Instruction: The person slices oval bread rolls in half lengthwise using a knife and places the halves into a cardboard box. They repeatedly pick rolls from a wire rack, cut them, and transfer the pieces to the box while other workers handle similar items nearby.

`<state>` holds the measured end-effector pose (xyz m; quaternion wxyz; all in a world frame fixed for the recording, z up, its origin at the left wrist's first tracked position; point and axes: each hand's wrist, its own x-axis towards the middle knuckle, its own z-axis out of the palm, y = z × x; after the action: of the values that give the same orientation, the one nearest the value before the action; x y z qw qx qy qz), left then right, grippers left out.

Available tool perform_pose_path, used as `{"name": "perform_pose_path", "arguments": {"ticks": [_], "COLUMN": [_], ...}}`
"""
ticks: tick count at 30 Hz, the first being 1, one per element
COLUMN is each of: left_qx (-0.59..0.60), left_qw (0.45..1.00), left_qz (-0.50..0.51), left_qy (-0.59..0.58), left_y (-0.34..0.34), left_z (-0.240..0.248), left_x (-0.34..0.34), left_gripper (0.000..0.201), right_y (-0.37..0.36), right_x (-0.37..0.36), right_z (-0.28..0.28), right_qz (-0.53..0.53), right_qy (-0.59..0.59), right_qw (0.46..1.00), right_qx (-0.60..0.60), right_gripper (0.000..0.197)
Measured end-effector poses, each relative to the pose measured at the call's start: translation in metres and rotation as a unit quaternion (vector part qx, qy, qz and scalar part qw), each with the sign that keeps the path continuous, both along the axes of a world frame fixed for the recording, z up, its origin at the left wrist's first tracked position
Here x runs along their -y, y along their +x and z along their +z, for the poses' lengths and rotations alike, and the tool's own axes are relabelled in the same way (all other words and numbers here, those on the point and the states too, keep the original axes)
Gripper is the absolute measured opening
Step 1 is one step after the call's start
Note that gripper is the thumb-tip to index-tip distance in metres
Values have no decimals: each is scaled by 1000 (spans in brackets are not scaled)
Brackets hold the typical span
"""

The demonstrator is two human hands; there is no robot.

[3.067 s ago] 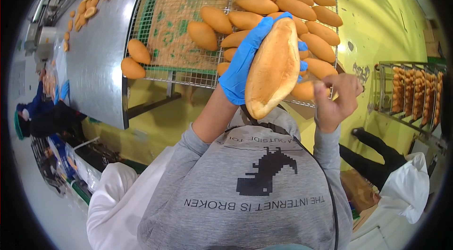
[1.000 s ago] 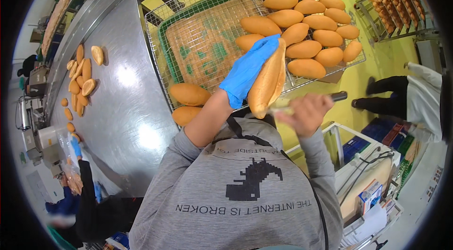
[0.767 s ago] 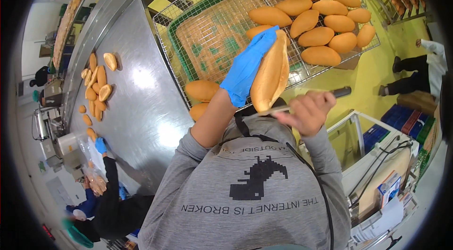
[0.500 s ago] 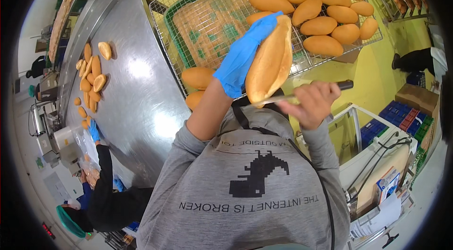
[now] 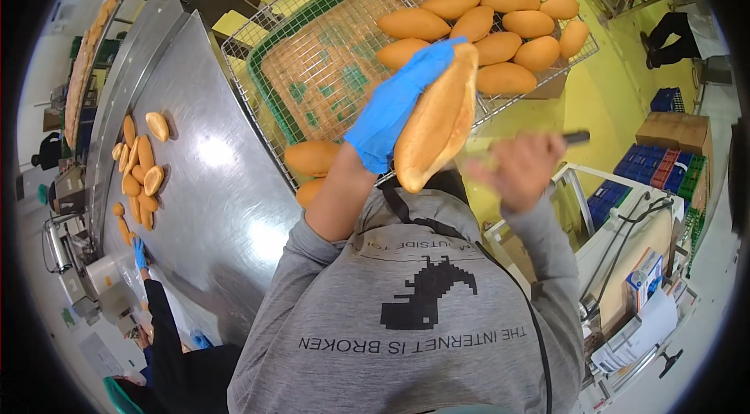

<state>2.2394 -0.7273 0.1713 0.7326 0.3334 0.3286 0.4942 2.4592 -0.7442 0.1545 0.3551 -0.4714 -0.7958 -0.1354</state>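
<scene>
Left hand [image 5: 402, 105], gloved, curves part-closed along the flank of one bread roll [image 5: 436, 121], held above the wire rack [image 5: 494, 107]; right hand [image 5: 522, 170], bare and motion-blurred, curls around one knife [image 5: 576, 137], blade contact unclear. Roll probably light, thin-crusted, crushable: best cradled broadly along its side. Counts: one held, two corner rolls [image 5: 312, 157] at near left, about nineteen grouped rolls [image 5: 505, 79] at right, some cropped.

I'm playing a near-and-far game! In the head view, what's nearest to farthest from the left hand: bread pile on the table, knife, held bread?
1. Held bread: touching the left hand.
2. Knife: to its right, in the right hand.
3. Bread pile: far left, on the metal table.
</scene>
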Motion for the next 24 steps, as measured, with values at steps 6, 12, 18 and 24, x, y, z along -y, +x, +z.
{"name": "perform_pose_path", "arguments": {"ticks": [6, 12, 18, 24], "left_qx": [-213, -716, -685, -483], "left_qw": [967, 541, 576, 830], "left_qz": [104, 407, 445, 13], "left_qy": [90, -169, -28, 279], "left_y": [-94, -374, -258, -11], "left_z": [-8, -54, -70, -83], "left_x": [24, 256, 152, -10], "left_gripper": [40, 47, 26, 23], "right_y": [70, 90, 74, 60], "right_x": [-90, -37, 2, -17], "right_z": [-65, -125, -161, -125], "right_qz": [-259, -334, -367, -277], "right_qy": [39, -96, -203, -214], "right_qw": [965, 933, 882, 913], "right_qx": [-3, -97, -216, -208], "right_gripper": [30, 37, 39, 38]}}
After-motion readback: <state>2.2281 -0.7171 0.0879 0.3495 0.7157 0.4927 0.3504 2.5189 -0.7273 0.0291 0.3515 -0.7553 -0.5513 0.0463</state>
